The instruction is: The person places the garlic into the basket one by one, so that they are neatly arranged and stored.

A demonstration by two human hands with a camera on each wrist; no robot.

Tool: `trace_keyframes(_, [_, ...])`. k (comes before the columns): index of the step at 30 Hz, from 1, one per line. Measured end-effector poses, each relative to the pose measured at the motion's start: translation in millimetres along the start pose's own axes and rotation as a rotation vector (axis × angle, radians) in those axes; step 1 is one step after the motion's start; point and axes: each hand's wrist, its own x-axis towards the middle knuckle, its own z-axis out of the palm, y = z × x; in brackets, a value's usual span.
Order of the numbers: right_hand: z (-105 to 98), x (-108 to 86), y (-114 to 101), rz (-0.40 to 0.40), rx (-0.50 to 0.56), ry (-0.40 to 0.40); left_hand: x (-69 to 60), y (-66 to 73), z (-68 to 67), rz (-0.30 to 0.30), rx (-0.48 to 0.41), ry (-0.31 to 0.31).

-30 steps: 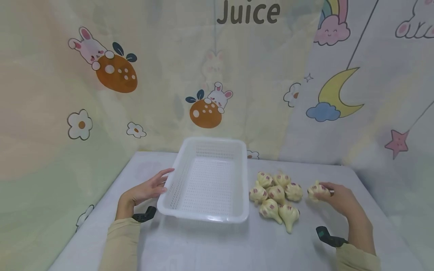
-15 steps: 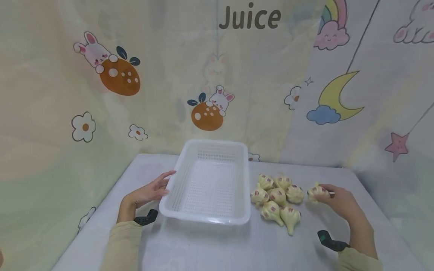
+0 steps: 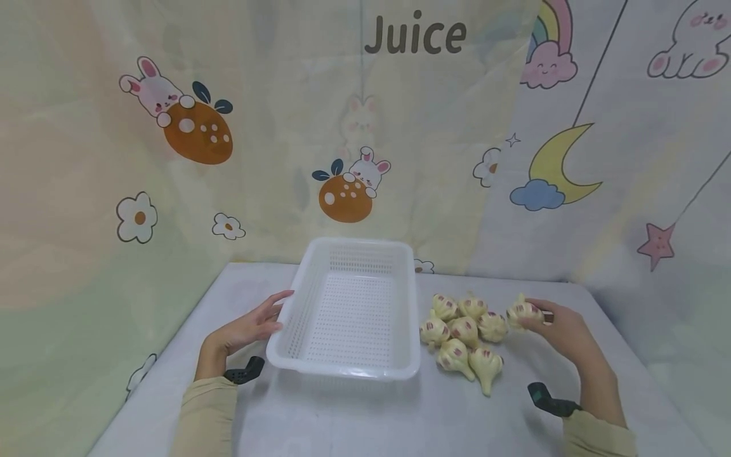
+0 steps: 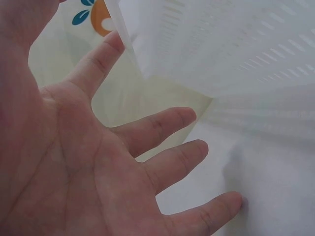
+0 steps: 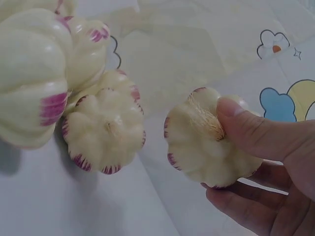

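A garlic bulb [image 3: 523, 313] is pinched between the thumb and fingers of my right hand [image 3: 562, 327], just right of a cluster of garlic bulbs [image 3: 464, 331]. Its dry root tuft [image 5: 203, 118] faces the right wrist camera, and the thumb presses beside it. My left hand [image 3: 251, 324] reaches the left side of a white plastic basket [image 3: 415, 317], fingers spread. In the left wrist view one fingertip touches the basket's edge [image 4: 125, 29], while the other fingers stand apart from it. Nothing lies inside the basket.
The bulbs sit close to the basket's right side on a white-covered table [image 3: 365, 425]. A cartoon-printed curtain [image 3: 274, 127] hangs behind the table and along its sides. Each wrist wears a black camera mount [image 3: 245, 370].
My right hand has shifted left and slightly away from me with the garlic bulb, closer to the cluster. The left hand stays at the basket. The head view has shifted slightly.
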Motion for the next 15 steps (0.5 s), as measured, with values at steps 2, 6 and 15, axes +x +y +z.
trace_keyframes(2, [0.7, 1.0, -2.3, -0.008, 0.001, 0.011, -0.3, -0.3, 0.0, -0.001, 0.001, 0.002])
trace_keyframes(6, [-0.3, 2.0, -11.7, -0.02, 0.024, 0.022, -0.2, -1.1, 0.5, 0.006, 0.008, 0.005])
trace_keyframes(15, [-1.6, 11.5, -36.1, -0.079, 0.042, 0.044, 0.4, -0.1, 0.8, -0.002, 0.038, 0.029])
